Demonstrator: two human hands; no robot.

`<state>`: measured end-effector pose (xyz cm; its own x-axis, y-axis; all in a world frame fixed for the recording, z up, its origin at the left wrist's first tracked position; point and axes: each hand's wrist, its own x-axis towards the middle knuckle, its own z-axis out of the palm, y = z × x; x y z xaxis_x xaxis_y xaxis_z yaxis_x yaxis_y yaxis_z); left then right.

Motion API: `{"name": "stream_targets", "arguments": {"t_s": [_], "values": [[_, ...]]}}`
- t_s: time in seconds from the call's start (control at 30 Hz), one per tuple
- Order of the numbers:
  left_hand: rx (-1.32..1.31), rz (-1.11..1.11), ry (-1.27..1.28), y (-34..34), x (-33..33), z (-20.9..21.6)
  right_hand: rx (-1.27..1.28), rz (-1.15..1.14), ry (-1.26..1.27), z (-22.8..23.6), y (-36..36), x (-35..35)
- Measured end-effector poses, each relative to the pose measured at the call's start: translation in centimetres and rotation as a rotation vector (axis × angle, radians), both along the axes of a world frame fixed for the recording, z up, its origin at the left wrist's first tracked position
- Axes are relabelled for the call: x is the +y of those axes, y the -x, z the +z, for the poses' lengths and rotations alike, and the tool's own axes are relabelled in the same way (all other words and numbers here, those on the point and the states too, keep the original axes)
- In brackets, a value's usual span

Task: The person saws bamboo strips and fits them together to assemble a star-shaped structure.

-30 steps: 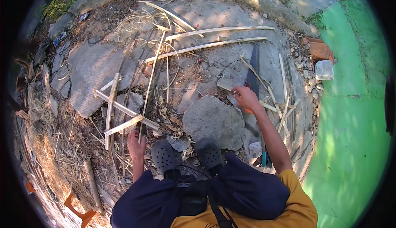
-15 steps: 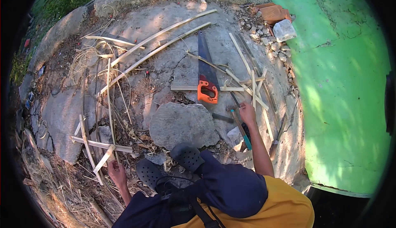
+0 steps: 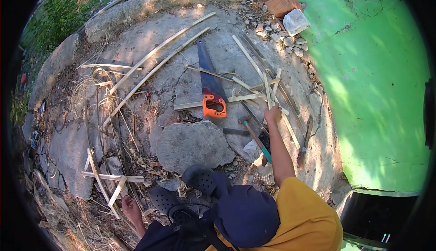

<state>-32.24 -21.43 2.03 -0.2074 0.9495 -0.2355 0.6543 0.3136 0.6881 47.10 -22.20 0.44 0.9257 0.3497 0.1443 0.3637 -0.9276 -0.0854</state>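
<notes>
My right hand (image 3: 272, 114) is stretched out to the pile of bamboo strips on the right. Its fingers are closed around the lower end of one pale strip (image 3: 267, 89). Low on the left, my left hand (image 3: 131, 211) hangs with loosely bent fingers and nothing visible in it. Beside it lie crossed bamboo strips (image 3: 109, 176) joined into a small frame. A hammer (image 3: 259, 142) with a wood and teal handle lies next to my right forearm. The handsaw (image 3: 213, 92) with an orange handle rests on the stone ground, across a bamboo strip (image 3: 188, 105).
A flat stone slab (image 3: 195, 146) lies in front of my dark clogs (image 3: 200, 180). Two long bamboo strips (image 3: 159, 69) stretch toward the far side. Thin curled shavings (image 3: 86, 92) are at left. A stone block (image 3: 296, 22) and rubble edge the green floor (image 3: 372, 92) at right.
My right hand has moved forward from beside the hammer to the strip pile and closed on a strip. My left hand has drawn slightly back from the frame. The view has shifted.
</notes>
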Motion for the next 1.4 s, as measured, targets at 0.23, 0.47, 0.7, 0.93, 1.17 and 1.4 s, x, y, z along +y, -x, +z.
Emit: {"name": "stream_targets", "arguments": {"t_s": [0.23,0.47,0.7,0.93,1.17,1.4], "values": [[0.019,0.020,0.066,-1.3,-0.1,2.2,0.190,-0.095,-0.204,-1.7,-4.2,-3.8],[0.085,-0.068,-0.035,-0.1,1.0,2.1,0.257,0.036,-0.565,2.5,-3.0,-2.1],[-0.021,-0.090,0.031,-2.8,1.8,0.8,0.202,0.241,-0.172,1.1,-9.7,-5.4],[0.136,-0.106,0.072,-1.7,0.8,1.4,0.128,0.250,-0.093,-0.2,-1.3,-0.2],[0.287,-0.104,0.021,-2.5,-0.1,0.1,0.277,0.952,-0.317,1.6,8.7,12.6],[0.001,0.056,0.053,-0.4,-0.4,-0.1,0.319,0.966,-0.132,0.1,11.2,20.4]]}}
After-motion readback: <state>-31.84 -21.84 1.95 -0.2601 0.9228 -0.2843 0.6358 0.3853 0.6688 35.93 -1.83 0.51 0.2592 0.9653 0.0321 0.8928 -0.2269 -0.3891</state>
